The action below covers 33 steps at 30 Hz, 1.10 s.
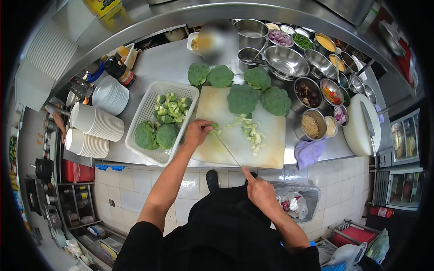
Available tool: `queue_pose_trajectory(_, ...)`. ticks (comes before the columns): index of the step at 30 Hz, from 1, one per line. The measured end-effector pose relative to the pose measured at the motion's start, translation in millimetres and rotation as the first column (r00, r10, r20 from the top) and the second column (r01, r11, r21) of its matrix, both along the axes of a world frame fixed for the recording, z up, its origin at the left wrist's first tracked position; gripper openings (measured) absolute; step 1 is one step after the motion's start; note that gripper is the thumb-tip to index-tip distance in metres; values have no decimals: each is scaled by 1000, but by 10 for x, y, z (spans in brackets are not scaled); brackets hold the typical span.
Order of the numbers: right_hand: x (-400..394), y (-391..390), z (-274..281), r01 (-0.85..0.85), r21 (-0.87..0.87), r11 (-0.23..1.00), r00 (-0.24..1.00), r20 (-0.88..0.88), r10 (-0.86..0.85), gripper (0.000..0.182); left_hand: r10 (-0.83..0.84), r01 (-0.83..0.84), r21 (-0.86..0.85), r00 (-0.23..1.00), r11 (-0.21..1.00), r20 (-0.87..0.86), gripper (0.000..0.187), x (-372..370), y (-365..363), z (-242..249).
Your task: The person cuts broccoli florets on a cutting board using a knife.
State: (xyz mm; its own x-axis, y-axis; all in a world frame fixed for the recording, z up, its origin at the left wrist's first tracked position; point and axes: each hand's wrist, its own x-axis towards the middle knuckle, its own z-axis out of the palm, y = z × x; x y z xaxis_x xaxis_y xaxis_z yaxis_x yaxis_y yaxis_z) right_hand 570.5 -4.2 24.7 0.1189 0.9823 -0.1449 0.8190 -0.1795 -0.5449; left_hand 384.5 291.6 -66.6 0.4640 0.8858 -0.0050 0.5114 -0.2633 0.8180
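At the left part of the cutting board (266,149), my left hand (197,132) pinches a small broccoli piece (214,127). My right hand (260,189) is closed round a knife (228,151) at the board's front edge, its blade slanting up to the piece. Pale stem cuttings (254,135) lie mid-board. Broccoli heads (242,99) rest on and behind the board's back edge. Beside my left hand, a white perforated basket (141,113) holds cut florets (172,108) and two larger heads (167,136).
Metal bowls (286,61) and containers of chopped food (310,126) crowd the right. A purple cloth (309,152) hangs over the front edge. Stacked bowls (97,122) and plates (110,95) stand left. A second knife (368,122) lies on a round white board (355,133).
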Motion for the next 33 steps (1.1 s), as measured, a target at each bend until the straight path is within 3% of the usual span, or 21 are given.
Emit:
queue_pose_trajectory(8, -108, 207, -391, 16, -2, 1000, 997, 72, -15, 67, 33, -32, 77, 999, 997, -8, 23, 88, -70, 23)
queue_pose_trajectory(11, -109, 213, -162, 9, -73, 997, 999, 38, -7, 66, 26, -24, 125, 999, 992, -18, 22, 58, -97, 219)
queue_pose_trajectory(12, -64, 193, -118, 18, -107, 994, 1000, 12, -17, 66, 77, -82, 183, 997, 980, 32, 24, 2, -50, 303)
queue_pose_trajectory(15, 153, -14, -171, -28, -47, 999, 999, -35, 26, 67, 289, -314, 145, 942, 938, 170, 28, -359, 262, 854)
queue_pose_trajectory(17, 185, -15, -101, -18, -43, 999, 995, -96, 14, 66, 296, -332, 486, 943, 809, 152, 41, -678, 462, 1144)
queue_pose_trajectory(19, 138, 57, -44, -2, -17, 1000, 991, -136, 0, 65, 316, -253, 572, 949, 780, -11, 54, -1013, 542, 1314)
queue_pose_trajectory(21, 36, 234, -128, -11, -39, 999, 980, -201, 3, 64, 132, -70, 189, 930, 980, -342, 63, -1227, 452, 1298)
queue_pose_trajectory(23, -79, 449, -433, -20, -55, 998, 962, -273, 4, 63, -113, 247, 99, 718, 964, -686, 70, -1305, 265, 1053)
queue_pose_trajectory(25, -136, 616, -737, 9, -89, 996, 928, -370, -41, 63, -67, 317, 236, 712, 918, -699, 74, -1300, 101, 783)
queue_pose_trajectory(27, -135, 690, -862, 77, -155, 985, 864, -482, -144, 63, -63, 327, 292, 755, 899, -652, 76, -1310, 115, 684)
queue_pose_trajectory(30, 106, 449, -966, 248, -204, 947, 813, -487, -318, 61, -105, 249, 275, 888, 929, -448, 77, -1380, 209, 697)
queue_pose_trajectory(32, 352, 168, -1025, 327, -58, 943, 820, -479, -314, 60, 28, 33, 245, 970, 969, -242, 73, -1398, 245, 942)
queue_pose_trajectory(33, 414, 112, -845, 342, -89, 936, 836, -426, -346, 60, 107, -75, 215, 984, 974, -142, 71, -1413, 305, 1015)
